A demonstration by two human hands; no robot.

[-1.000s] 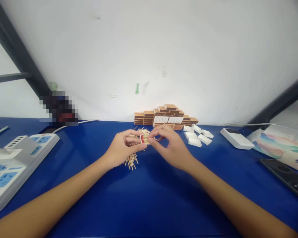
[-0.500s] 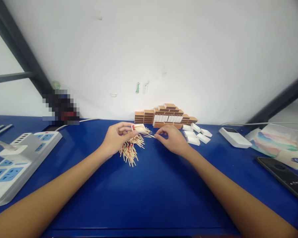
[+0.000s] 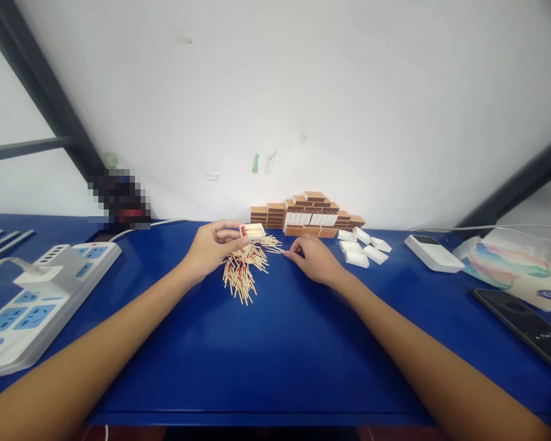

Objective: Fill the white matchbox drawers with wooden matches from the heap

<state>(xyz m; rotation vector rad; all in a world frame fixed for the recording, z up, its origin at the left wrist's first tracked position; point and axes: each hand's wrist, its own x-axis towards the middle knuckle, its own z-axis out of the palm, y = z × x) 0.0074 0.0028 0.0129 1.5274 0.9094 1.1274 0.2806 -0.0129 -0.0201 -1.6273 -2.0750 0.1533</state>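
My left hand (image 3: 215, 245) grips a small white matchbox tray (image 3: 257, 231) between thumb and fingers, with some red-headed matches lying in it. Below and beside the tray, a loose heap of matches (image 3: 241, 275) spreads over the blue table. My right hand (image 3: 314, 257) is closed in a pinch at the right end of the heap, its thumb and fingertip on the end of a match (image 3: 278, 251). Behind both hands, brown matchboxes (image 3: 312, 208) stand stacked against the wall. Right of my right hand lie several white matchbox trays (image 3: 357, 258).
On the left sits a white power strip (image 3: 41, 306) with a plugged-in charger. A white device (image 3: 434, 253), a plastic packet (image 3: 509, 263) and a dark phone (image 3: 523, 324) lie on the right. The white wall (image 3: 349, 92) bounds the blue table (image 3: 257, 367) at the back.
My left hand and the tray have shifted slightly left and up. My right hand stays at the right edge of the heap, fingers still pinched. The camera view has moved a little.
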